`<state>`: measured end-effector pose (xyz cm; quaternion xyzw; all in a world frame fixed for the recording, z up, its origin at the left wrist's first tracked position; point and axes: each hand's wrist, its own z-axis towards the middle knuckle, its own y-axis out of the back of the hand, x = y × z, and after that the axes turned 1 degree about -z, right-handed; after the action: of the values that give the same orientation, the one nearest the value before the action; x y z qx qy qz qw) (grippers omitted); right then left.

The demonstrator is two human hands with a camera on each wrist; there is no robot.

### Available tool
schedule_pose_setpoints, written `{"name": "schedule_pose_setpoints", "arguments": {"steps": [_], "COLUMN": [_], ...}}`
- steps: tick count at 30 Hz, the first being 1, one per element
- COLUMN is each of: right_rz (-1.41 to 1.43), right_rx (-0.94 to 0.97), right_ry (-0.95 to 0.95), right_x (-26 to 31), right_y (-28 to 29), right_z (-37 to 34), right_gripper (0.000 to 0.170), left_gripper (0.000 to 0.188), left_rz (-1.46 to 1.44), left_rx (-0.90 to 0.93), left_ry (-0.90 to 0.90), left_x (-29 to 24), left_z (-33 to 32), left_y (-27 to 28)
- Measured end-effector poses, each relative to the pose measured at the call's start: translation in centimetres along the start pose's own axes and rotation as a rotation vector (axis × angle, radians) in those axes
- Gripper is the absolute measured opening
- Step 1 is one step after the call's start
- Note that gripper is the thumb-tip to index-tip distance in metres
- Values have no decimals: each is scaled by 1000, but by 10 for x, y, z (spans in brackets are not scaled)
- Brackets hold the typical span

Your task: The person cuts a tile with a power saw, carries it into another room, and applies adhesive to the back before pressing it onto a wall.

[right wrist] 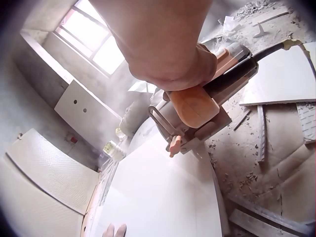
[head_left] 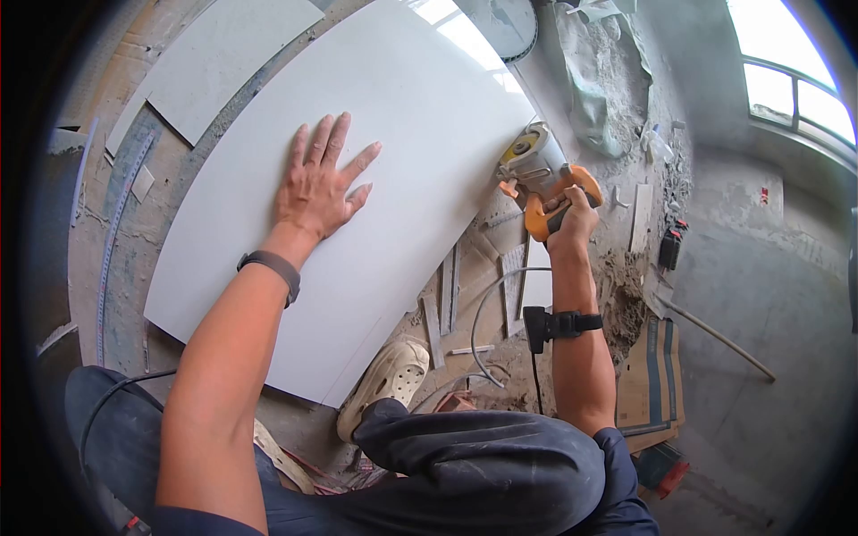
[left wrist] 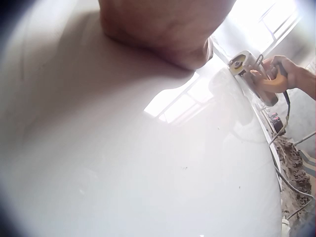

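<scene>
White tile (head_left: 411, 179) over dusty floor (head_left: 612, 234) bears the spread left hand (head_left: 317, 192); right hand (head_left: 573, 220) grips circular saw (head_left: 538, 163); window (head_left: 786, 45), two o'clock.

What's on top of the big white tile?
The left hand rests spread on the white tile; the power saw, gripped by the right hand, is at the tile's edge. The surface directly beneath hand and saw cannot be seen.

Bkgd, head view: bright window (head_left: 794, 96) upper R; small red item (head_left: 764, 196) on wall (head_left: 728, 183) below. Dusty floor: crumpled sheet (head_left: 601, 85) nr top, brown rubble (head_left: 626, 275) R of ctr, slanting pole (head_left: 719, 339) adj., cardboard (head_left: 636, 384) w/ dk stripes, narrow offcuts (head_left: 432, 330) approx. ctr.
</scene>
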<state>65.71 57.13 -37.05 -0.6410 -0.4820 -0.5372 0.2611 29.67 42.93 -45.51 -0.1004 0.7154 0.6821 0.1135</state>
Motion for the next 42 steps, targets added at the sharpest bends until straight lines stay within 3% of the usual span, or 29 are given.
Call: {"name": "schedule_pose_setpoints", "arguments": {"steps": [42], "right_rz": [-56], "right_rx": [-18], "right_ry": [-7], "right_x": [1], "right_y": [-4], "right_z": [-36], "right_gripper": [18], "left_gripper": [59], "left_rz": [14], "left_rx": [-13], "left_ry": [8], "left_x": [-1], "left_z": [-1], "left_y": [-1]}}
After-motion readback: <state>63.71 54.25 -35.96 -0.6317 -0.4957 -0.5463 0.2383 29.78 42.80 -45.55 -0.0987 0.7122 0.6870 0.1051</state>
